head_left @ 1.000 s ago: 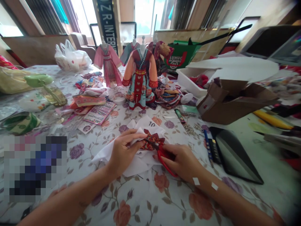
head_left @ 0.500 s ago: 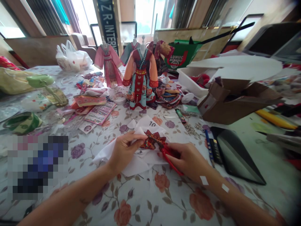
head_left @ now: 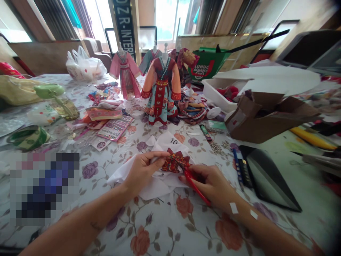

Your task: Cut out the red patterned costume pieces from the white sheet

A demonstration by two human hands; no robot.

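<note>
Matt white cloth [head_left: 156,188] (glossy plastic scissors [head_left: 197,190])

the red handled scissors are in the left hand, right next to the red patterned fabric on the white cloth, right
Not quite: the red-handled scissors are in the right hand, not the left hand, as the head view shows. They are right next to the red patterned fabric on the white cloth.

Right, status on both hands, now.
Left hand pinching white cloth. Right hand gripping red-handled scissors, tips at red floral fabric piece. Nothing blocking.
</note>
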